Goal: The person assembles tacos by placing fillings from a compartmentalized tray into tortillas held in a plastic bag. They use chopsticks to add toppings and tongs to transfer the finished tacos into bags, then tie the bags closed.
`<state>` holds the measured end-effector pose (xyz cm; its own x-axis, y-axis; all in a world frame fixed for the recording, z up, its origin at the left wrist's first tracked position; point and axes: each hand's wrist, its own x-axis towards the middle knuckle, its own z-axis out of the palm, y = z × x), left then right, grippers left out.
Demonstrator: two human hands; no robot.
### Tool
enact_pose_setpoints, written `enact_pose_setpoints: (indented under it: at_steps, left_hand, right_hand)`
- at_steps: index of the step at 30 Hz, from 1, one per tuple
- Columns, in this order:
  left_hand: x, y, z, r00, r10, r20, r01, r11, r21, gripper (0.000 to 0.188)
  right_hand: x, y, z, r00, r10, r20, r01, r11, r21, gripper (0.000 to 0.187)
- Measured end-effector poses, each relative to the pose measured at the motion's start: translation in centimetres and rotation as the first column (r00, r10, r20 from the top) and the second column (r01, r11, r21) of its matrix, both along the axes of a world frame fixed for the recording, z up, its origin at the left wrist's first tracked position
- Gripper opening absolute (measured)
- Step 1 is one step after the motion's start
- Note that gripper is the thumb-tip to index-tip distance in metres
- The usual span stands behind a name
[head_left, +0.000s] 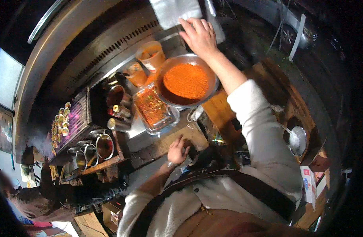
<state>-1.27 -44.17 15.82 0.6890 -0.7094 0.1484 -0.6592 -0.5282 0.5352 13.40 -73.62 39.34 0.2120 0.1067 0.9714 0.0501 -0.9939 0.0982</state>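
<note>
My right hand (pixel 199 36) reaches out at the top, fingers apart. Its fingertips overlap the lower edge of a stack of white sheets or bags (pixel 175 11); whether they press on it I cannot tell. My left hand (pixel 177 152) hangs low near a wooden board (pixel 191 139), fingers loosely stretched, holding nothing visible. Below my right wrist stands a steel bowl (pixel 211 87) of bright orange-red paste or minced food. Beside it lies a clear plastic tray (pixel 159 127) of red food with green bits. Two orange-stained tubs (pixel 152 59) stand behind the tray.
To the left, a grill (pixel 76 112) glows under shells or skewered food. Several metal pots (pixel 105 146) line its near side, with cans (pixel 119 125) beside them. At the right are a wooden crate (pixel 221 108), a metal pan (pixel 297 141) and a white box (pixel 308 183). A person's dark sleeve shows lower left.
</note>
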Motion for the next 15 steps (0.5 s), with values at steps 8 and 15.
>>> enact_pose_setpoints:
  at_steps: [8, 15]
  left_hand:
    - [0.8, 14.5, -0.4, 0.915, 0.296, -0.274, -0.325, 0.943, -0.067, 0.026]
    - [7.3, 7.9, 9.3, 0.986, -0.041, -0.159, -0.03, 0.907, -0.419, 0.024]
  right_hand:
    - [0.8, -0.5, 2.0, 1.0, 0.01, -0.005, -0.01, 0.999, -0.042, 0.009]
    - [-4.1, 3.3, 1.7, 0.95, 0.04, -0.311, -0.073, 0.993, -0.095, 0.015]
